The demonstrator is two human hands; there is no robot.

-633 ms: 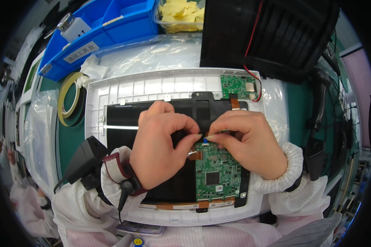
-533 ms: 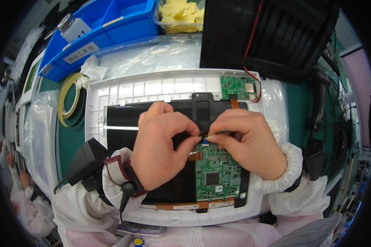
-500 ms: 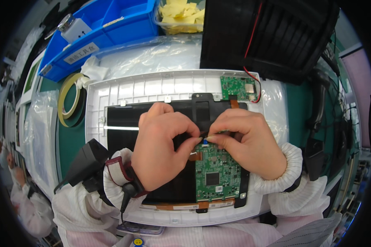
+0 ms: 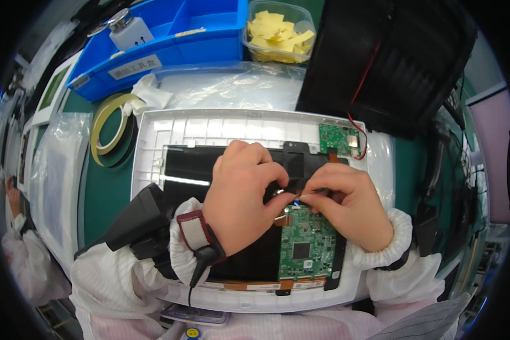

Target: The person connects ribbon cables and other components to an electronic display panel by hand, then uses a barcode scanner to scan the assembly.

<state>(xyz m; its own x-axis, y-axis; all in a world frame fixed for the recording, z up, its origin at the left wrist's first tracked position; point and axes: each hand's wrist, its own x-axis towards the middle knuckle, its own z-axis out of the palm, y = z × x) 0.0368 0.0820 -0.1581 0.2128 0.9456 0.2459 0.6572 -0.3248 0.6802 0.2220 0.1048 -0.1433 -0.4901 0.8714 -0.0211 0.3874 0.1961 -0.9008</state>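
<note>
- The left hand [image 4: 241, 195] has thumb and forefinger drawn nearly together at the board's top edge; whether they clamp on anything, the fingertips hide.
- The right hand [image 4: 348, 204] meets it there, thumb and forefinger brought together just beside a small blue tab [image 4: 298, 203]; I cannot tell whether the tab is gripped. Working with fingertips from both sides probably suits a part this small.
- The green circuit board [image 4: 323, 243] lies below the fingertips, on the right part of a dark panel [image 4: 181, 158], its component side up, presumably so the connectors can be reached.
- A short orange flex cable [image 4: 283, 221] reaches the board's left edge, below the left thumb.
- A white frame [image 4: 238, 117] surrounds the panel, its ribbed inside facing up; it seems to serve as a cradle.
- In the frame's upper right corner sits a smaller green board [image 4: 339, 137], with a red wire [image 4: 361, 93] running up over a black housing [image 4: 351, 62].
- The left wrist wears a strap with a cord [image 4: 194, 231], likely for grounding near electronics.
- Clear plastic film [image 4: 226, 85] lies beyond the frame on the green work surface [image 4: 102, 192]; tape rolls [image 4: 100, 133] lie at its left.
- Farther back stand a blue divided bin [image 4: 204, 54] holding a white bottle [image 4: 131, 34], and a clear tub of yellow slips [image 4: 280, 34].
- At far left, another person's hand [image 4: 14, 198] and pale sleeve show.
</note>
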